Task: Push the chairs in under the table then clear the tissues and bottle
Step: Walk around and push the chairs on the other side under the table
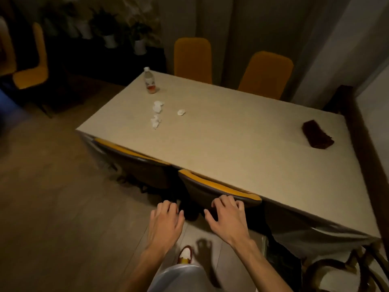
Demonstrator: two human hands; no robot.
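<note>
Mustard upholstery on the near chair [219, 187] sits just past my right hand [226, 216], whose spread fingers [229, 202] rest on its backrest top without gripping; the back is already against the table [242, 133] edge. My left hand [165, 220] hangs splayed and empty beside it. Well beyond my fingertips lie three crumpled tissues [157, 111], feather-light and easy to pinch, and the bottle [149, 81], probably light; I'd wrap its body.
</note>
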